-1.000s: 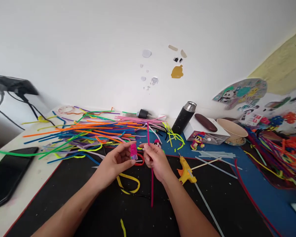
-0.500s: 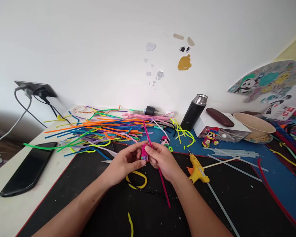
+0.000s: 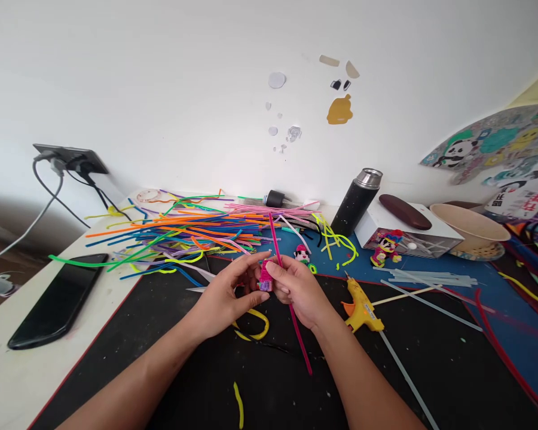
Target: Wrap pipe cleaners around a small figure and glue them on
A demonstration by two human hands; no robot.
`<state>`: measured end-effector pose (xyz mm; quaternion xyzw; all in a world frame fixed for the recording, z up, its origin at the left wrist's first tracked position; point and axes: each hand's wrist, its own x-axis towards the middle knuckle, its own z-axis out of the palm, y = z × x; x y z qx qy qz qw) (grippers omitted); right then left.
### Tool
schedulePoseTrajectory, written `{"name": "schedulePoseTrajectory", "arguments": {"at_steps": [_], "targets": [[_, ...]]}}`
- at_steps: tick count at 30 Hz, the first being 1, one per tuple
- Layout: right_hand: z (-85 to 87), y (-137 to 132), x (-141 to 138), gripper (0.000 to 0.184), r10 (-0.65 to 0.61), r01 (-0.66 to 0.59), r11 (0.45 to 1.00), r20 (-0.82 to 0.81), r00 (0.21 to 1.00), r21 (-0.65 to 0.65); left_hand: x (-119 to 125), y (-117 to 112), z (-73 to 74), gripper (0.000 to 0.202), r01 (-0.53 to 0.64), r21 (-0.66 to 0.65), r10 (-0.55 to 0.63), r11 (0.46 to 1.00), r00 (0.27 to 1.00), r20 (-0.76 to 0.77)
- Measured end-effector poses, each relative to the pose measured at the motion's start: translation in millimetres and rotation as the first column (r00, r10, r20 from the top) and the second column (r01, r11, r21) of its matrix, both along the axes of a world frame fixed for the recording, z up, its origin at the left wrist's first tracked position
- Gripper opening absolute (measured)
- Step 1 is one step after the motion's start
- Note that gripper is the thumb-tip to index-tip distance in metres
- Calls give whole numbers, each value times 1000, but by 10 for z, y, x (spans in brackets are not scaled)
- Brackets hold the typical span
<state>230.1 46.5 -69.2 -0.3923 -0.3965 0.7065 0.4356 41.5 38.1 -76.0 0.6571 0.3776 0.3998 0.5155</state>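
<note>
My left hand [image 3: 226, 295] pinches a small pink wound coil of pipe cleaner [image 3: 265, 278] over the black mat [image 3: 197, 370]. Against the coil my right hand [image 3: 298, 291] is closed on a long magenta pipe cleaner [image 3: 296, 325], which runs slanted from above the fingers down to the mat. The two hands touch at the coil. A bent yellow pipe cleaner [image 3: 256, 325] lies on the mat under them.
A heap of coloured pipe cleaners [image 3: 183, 236] spreads behind the hands. A yellow glue gun [image 3: 361, 306], glue sticks [image 3: 425, 279], a small figurine [image 3: 301, 255], a black flask [image 3: 356, 202], a white box [image 3: 407, 233] and a bowl [image 3: 468, 230] sit right. A phone [image 3: 56, 304] lies left.
The hands came together at the pink coil; the right hand brought the magenta pipe cleaner against it and tilted it. The view shifted left and slightly down.
</note>
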Motion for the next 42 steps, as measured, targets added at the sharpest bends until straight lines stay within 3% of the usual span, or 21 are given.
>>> {"name": "schedulePoseTrajectory", "arguments": {"at_steps": [4,7,11,16,19,23,29,34,37,40,42], "targets": [[7,-7,-18,46,10,-10,1000,8,1000,5,7,9,19,51,-25,21,25,999,999,-20],[-2,1,-23,45,-13,11,999,39,999,42,2,32,25,52,-36,-66,40,997,997,59],[5,8,14,45,-181,159,972,127,975,171,-16,76,39,57,-30,-221,91,975,958,272],[108,-41,95,42,-386,273,879,248,889,391,-24,108,97,47,-44,-294,179,955,874,452],[130,-67,102,39,-404,161,849,423,811,504,-35,113,138,48,-48,-314,212,948,830,516],[59,-66,56,39,-329,-86,839,627,706,538,-72,109,194,50,47,-341,174,939,791,587],[-27,-46,16,36,-310,-247,806,740,597,538,-137,123,251,48,75,-333,177,940,727,663],[-62,-42,16,33,-278,-231,836,748,603,498,-167,152,223,52,31,-340,208,940,737,643],[-106,-48,13,27,-260,-131,879,691,674,459,-158,153,212,51,23,-340,212,940,741,637],[-111,-55,1,36,-215,-69,913,618,756,402,-125,143,206,49,34,-343,191,939,777,600],[-81,-58,-9,35,-222,-44,917,596,771,397,-92,132,193,48,45,-345,172,937,803,571]]}}
